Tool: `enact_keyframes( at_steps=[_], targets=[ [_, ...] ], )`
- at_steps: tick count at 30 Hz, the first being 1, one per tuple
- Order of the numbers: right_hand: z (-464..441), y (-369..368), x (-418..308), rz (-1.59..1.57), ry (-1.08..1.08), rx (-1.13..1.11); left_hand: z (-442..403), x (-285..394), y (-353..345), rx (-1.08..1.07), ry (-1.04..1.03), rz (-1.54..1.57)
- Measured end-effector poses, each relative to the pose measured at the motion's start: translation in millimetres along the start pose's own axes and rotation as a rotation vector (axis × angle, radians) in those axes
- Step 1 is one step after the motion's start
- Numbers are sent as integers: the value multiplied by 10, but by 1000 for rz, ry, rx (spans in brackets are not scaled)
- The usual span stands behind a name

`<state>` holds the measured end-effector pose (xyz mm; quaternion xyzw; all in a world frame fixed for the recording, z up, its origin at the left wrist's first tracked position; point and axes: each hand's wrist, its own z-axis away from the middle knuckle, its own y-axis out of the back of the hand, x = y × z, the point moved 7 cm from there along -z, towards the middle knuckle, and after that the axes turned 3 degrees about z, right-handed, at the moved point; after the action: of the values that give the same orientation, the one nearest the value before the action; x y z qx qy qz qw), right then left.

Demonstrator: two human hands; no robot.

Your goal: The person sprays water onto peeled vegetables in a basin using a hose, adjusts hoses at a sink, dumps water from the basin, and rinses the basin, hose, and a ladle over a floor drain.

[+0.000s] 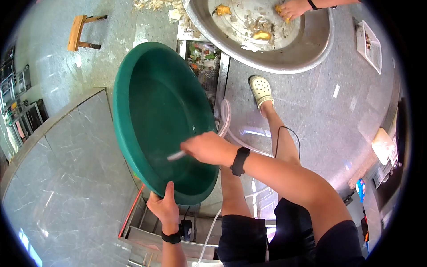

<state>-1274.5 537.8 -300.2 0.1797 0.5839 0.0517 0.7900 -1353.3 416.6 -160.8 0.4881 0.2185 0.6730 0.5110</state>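
Observation:
A large green plastic basin (164,107) is tilted on its side in front of me, its hollow turned toward the right. My left hand (164,207) grips the near rim, thumb on the inside and fingers around the outer edge. Inside the basin's mouth, my right hand (207,148) is closed around a pale hose (225,116), whose end points at the inner wall. The hose loops behind that hand and runs off to the right. Some wet shine shows on the basin's inner surface; any water stream is too blurred to make out.
Another person's hand (293,9) holds a yellowish piece in a big metal basin (311,55) with scraps. An open floor drain (207,66) with refuse lies beside the green basin. A wooden stool (76,33), a white basket (369,46) and a grey tiled counter (71,173) stand around.

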Motion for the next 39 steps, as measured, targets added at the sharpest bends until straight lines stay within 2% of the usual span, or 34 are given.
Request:
enact_keyframes(
  at_steps=[3,6,10,13,17,20,23,26,29,32,34,36,37,39],
  targets=[
    [226,-396,36,146,124,-165,-25,-36,14,-10,-5,-23],
    [396,-680,280,346,82,-256,-22,-27,15,-22,-6,-28],
    [305,-624,742,534,-105,-18,-14,-50,13,-17,17,-7],
    [142,-269,987,592,-277,160,-15,-99,19,-15,-1,8],
    [-7,69,1047,760,-364,223,-20,-92,-1,-12,-20,32],
    [66,-37,1032,625,-352,64,-21,-74,-10,-10,-28,44],
    [216,-440,977,525,-348,-201,-17,-92,-18,-12,-45,52],
    [374,-672,554,455,1,-196,0,-81,-34,-10,-16,104],
    [346,-735,137,276,121,-275,7,-119,-37,-13,4,124],
    [104,-465,-164,100,100,-261,23,-131,-17,-11,20,108],
    [-161,-143,-245,24,68,-134,28,-139,1,-7,29,98],
    [-431,155,-91,-109,-19,109,41,-155,5,-8,37,96],
    [-513,374,10,-157,-40,300,46,-148,6,-3,29,98],
    [-588,647,345,-270,-246,477,46,-130,-4,7,9,107]
  ],
)
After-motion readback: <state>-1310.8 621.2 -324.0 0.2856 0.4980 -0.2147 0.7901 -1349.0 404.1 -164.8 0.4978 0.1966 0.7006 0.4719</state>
